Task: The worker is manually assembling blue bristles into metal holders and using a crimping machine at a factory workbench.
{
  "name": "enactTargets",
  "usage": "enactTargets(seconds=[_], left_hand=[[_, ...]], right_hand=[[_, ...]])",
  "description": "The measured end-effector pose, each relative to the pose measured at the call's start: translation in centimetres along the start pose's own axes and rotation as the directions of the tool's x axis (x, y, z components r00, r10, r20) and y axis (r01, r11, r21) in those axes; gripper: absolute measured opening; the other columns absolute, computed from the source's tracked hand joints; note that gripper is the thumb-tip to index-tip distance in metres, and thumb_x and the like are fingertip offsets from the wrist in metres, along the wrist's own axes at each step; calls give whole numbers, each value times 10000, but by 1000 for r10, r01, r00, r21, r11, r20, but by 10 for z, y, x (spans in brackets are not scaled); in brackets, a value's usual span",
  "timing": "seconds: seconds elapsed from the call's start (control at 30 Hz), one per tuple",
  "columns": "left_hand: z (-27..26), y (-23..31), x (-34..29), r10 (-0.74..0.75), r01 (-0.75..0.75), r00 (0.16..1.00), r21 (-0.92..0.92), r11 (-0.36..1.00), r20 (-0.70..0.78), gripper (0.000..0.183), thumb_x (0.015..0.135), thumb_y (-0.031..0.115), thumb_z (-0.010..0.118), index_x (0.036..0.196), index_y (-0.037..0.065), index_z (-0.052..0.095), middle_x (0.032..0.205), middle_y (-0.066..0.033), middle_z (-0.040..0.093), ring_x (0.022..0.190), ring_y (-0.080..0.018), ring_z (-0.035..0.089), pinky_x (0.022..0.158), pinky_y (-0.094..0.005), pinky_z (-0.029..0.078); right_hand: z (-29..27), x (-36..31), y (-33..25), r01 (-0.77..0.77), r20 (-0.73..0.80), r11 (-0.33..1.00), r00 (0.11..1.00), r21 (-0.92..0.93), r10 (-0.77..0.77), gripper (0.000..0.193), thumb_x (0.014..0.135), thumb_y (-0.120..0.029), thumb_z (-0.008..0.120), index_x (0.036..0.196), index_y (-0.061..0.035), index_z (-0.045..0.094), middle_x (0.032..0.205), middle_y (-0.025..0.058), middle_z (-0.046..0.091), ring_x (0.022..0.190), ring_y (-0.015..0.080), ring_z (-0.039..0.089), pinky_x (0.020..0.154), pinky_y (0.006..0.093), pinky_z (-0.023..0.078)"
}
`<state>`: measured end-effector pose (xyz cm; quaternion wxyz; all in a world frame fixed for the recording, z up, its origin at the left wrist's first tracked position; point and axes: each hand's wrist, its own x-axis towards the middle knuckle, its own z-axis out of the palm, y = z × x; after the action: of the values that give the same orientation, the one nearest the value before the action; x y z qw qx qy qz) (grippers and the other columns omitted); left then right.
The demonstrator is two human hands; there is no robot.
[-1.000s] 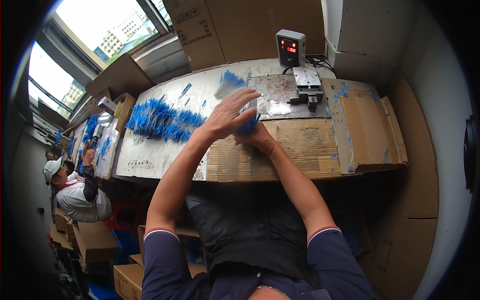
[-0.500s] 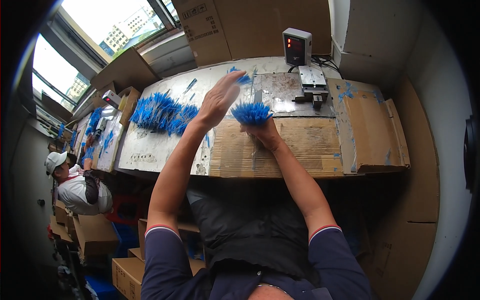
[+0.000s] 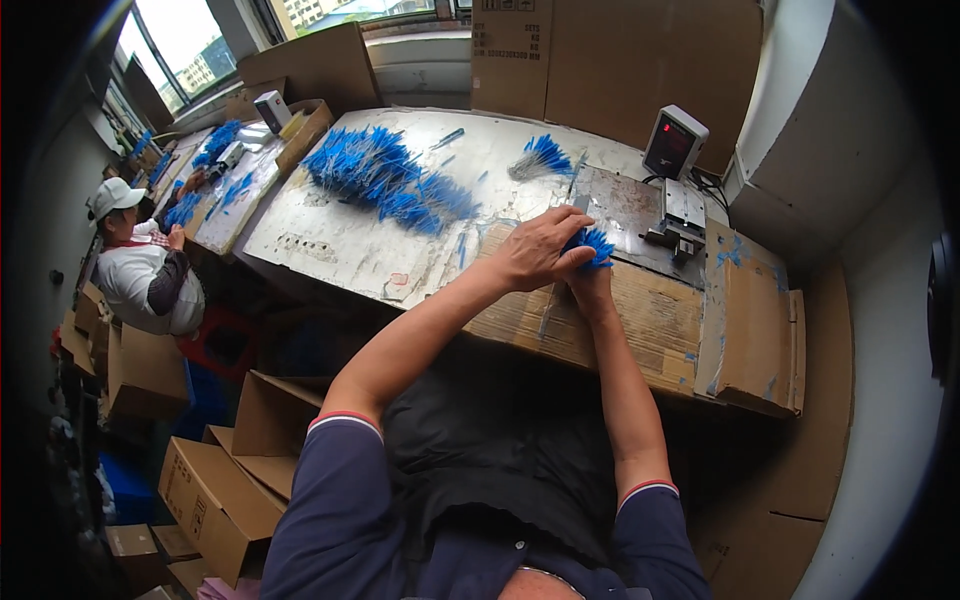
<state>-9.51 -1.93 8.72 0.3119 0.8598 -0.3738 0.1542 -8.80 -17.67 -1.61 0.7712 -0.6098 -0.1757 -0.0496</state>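
A bundle of thin blue-tipped strands (image 3: pixel 598 246) stands tips up over the near part of the bench. My right hand (image 3: pixel 592 287) is closed round its lower part from below, its fingers partly hidden. My left hand (image 3: pixel 535 252) curls against the bundle's left side, thumb and fingers on either side of the blue tips. Further back, a fanned smaller bunch of the same strands (image 3: pixel 545 157) rests on the white bench top. To the left lies a large loose heap of blue-tipped strands (image 3: pixel 365 165), with some scattered at its right end.
A metal clamp-like fixture (image 3: pixel 682 220) sits on a steel plate (image 3: pixel 625 205), beside a white display box (image 3: pixel 676 140). Cardboard (image 3: pixel 640 310) covers the near bench edge; a flattened carton (image 3: pixel 755 330) lies right. A co-worker (image 3: pixel 145 260) works at another bench leftward.
My left hand, raised and open beside the bundle before, has come down against it. My right hand still holds the bundle. The view has swung, shifting the bench rightward.
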Motion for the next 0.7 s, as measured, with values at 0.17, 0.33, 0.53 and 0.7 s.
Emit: enactTargets(seconds=[0.17,0.33,0.53,0.7], left_hand=[[5,11,-3,65,-73,989,-59,996,-133,545,1032,472,573,1350,30,583,1289,-208,604,1194,-387,606,1016,-439,497],[12,5,-14,41,-46,989,-30,998,-142,552,1015,471,609,1363,44,572,1313,-218,585,1230,-404,580,1038,-461,482],[-11,21,-19,-27,-21,866,-90,996,-499,361,989,321,682,1231,55,638,1201,-169,657,1049,-339,678,917,-425,537],[-11,-79,-91,-451,545,756,73,835,-474,181,913,194,721,1034,63,690,1041,-141,696,957,-332,675,870,-432,524]], right_hand=[[-1,1,4,143,-35,987,989,-76,-146,393,903,-49,796,1248,-51,608,1147,-8,656,1059,100,634,888,281,551],[1,-1,16,102,-60,975,991,-199,-116,340,928,-41,767,1238,-54,629,1176,9,676,1082,129,644,917,326,550],[-8,-15,3,22,-137,997,990,-80,-32,267,885,13,778,1134,-36,697,1028,23,736,936,124,699,836,305,578],[-14,-8,20,-31,-174,990,983,135,54,227,834,47,796,1035,-15,712,917,60,751,825,176,738,766,315,602]])
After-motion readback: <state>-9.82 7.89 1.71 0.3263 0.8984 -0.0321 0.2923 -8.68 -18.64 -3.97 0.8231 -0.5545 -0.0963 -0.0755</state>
